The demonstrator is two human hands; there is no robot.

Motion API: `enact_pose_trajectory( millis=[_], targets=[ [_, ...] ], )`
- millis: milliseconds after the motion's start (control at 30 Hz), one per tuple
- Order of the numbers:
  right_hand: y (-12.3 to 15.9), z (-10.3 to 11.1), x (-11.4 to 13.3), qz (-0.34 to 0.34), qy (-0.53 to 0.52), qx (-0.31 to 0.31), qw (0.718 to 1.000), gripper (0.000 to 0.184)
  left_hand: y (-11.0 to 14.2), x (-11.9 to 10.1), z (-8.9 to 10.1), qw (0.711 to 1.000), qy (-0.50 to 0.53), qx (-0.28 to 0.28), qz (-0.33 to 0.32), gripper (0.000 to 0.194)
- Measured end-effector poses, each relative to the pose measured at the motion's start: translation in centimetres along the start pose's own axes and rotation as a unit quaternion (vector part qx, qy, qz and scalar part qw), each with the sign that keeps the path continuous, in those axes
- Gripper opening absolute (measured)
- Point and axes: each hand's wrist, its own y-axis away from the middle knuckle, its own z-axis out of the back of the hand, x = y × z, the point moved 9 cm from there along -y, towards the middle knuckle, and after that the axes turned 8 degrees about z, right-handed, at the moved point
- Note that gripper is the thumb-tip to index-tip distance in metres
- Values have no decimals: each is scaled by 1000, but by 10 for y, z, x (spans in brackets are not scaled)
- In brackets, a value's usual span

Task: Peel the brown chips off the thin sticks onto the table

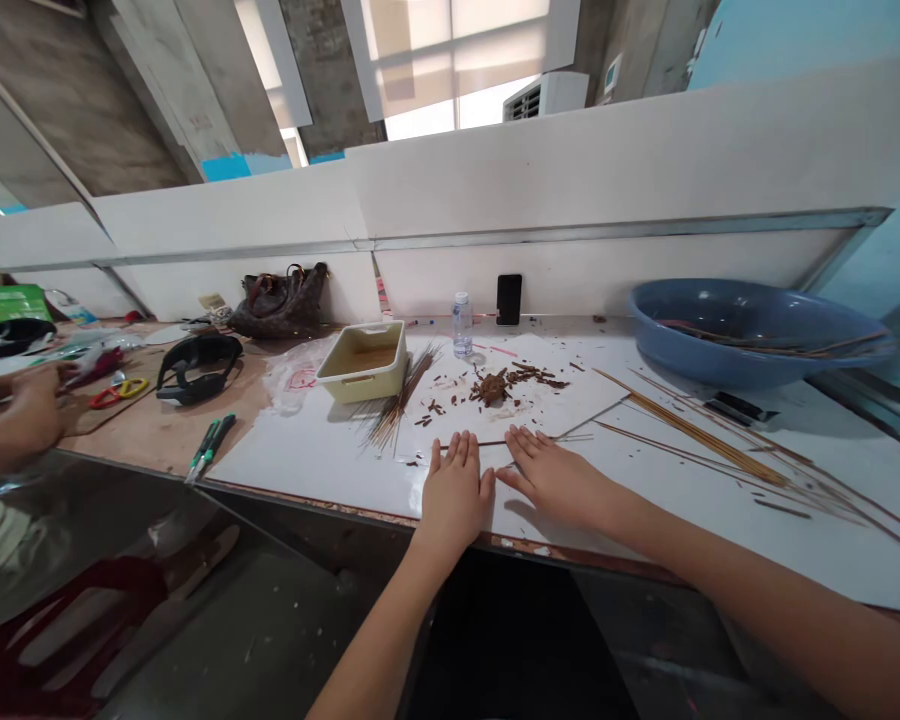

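My left hand [452,495] lies flat on the white work surface, its fingers stretched forward. To its right, my right hand [547,480] is also flat, with the thumbs close together. A thin dark stick [493,443] runs crosswise under the fingertips of both hands; part of it is hidden by them. Just beyond is a lump of brown paste [491,388] with crumbs and short broken pieces scattered around it. A bundle of thin dark sticks [403,405] lies left of the paste, leaning by a pale yellow tub [364,385] that holds brownish contents.
Tan sticks [709,440] and long thin rods lie at right, below a large blue basin [757,345]. A plastic bottle [462,328] and phone [508,300] stand at the back. Leftward are green-handled tools [211,445], a black headset [197,370], a handbag [281,303] and another person's hand [37,400].
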Motion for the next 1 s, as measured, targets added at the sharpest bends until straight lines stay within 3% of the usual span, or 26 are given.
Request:
enact_pose_trajectory(
  millis=[133,367,567,800,1000],
  targets=[
    [-15,9,-7,-29,4,7,1000,88,-19,1,8,1000,1,14,15,66],
    [5,0,0,5,2,-5,1000,96,2,2,1,1000,-8,-6,-11,66],
    [-15,5,-14,-8,13,-4,1000,97,-25,4,8,1000,-13,7,6,63],
    [9,-7,-3,3,16,-12,1000,103,4,6,8,999,-23,-40,-28,63],
    [-18,8,-17,-36,-3,-1,999,101,-27,7,16,1000,-24,-3,-5,62]
  ],
)
